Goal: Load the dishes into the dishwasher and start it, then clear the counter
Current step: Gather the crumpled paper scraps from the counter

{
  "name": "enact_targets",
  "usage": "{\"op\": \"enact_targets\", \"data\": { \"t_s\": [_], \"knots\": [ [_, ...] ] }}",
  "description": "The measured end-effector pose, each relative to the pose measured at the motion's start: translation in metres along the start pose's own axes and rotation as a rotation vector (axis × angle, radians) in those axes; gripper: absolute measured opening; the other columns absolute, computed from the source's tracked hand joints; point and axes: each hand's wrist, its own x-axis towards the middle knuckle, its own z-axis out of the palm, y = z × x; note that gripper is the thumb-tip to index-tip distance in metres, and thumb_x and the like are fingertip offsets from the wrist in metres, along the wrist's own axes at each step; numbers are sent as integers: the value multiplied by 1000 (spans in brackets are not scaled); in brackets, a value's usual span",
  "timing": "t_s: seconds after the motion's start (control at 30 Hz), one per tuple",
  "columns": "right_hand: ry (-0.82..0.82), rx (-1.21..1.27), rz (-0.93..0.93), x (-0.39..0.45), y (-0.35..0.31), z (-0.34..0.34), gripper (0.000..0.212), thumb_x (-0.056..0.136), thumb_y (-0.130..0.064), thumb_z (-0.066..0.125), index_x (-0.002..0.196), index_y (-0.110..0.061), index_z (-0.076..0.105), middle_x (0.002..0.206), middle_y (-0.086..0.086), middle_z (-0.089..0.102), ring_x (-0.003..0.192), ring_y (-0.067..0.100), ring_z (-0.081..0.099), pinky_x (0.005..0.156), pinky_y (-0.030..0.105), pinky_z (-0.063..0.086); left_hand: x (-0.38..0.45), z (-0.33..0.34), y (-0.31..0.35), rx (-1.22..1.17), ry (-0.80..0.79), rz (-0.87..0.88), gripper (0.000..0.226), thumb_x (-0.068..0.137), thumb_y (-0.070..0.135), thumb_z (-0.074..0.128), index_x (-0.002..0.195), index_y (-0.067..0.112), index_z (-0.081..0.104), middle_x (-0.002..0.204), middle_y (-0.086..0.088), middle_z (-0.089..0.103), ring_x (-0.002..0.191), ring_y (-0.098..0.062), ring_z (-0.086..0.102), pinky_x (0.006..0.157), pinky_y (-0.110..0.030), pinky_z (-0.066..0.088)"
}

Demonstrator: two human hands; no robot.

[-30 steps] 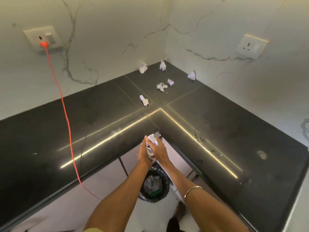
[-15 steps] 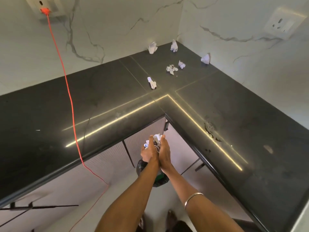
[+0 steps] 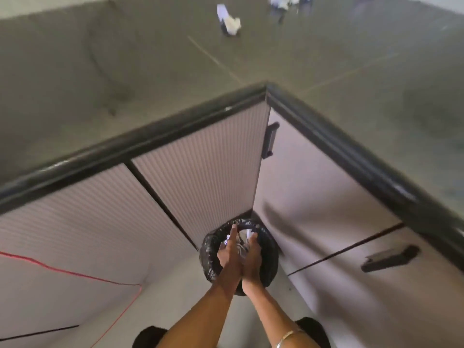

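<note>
Seen from above, two bare forearms are reaching down and away from the viewer. The left hand (image 3: 229, 252) and right hand (image 3: 252, 256) are pressing together at the heels, fingers cupping a bunch of crumpled paper scraps (image 3: 243, 247) between them, likely so nothing spills. The bunch has no clear long axis; the fingers are pointing down into the bin (image 3: 211, 259), a round black-lined one standing on the floor directly below, in the cabinet corner. Farther off, more paper scraps (image 3: 229, 22) are lying on the dark counter (image 3: 150, 71), awaiting clearing.
</note>
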Motion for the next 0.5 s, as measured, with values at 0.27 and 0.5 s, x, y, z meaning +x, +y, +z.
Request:
{"op": "enact_targets", "data": {
  "t_s": [0.27, 0.5],
  "knots": [
    [-35, 13, 127, 75, 57, -40, 71, 90, -75, 37, 123, -20, 65, 113, 6, 73, 108, 23, 69, 96, 43, 52, 78, 15, -50, -333, 70, -130, 87, 59, 71, 69, 130, 24, 53, 122, -3, 60, 115, -31, 57, 107, -51, 41],
    [-9, -38, 217, 23, 8, -44, 70, 94, -70, 29, 129, -18, 60, 118, 9, 70, 100, 25, 70, 85, 37, 57, 67, -1, -17, -244, -115, -446, 94, 56, 85, 59, 130, 27, 55, 127, -11, 59, 116, -42, 53, 101, -62, 37]
  ]
}}
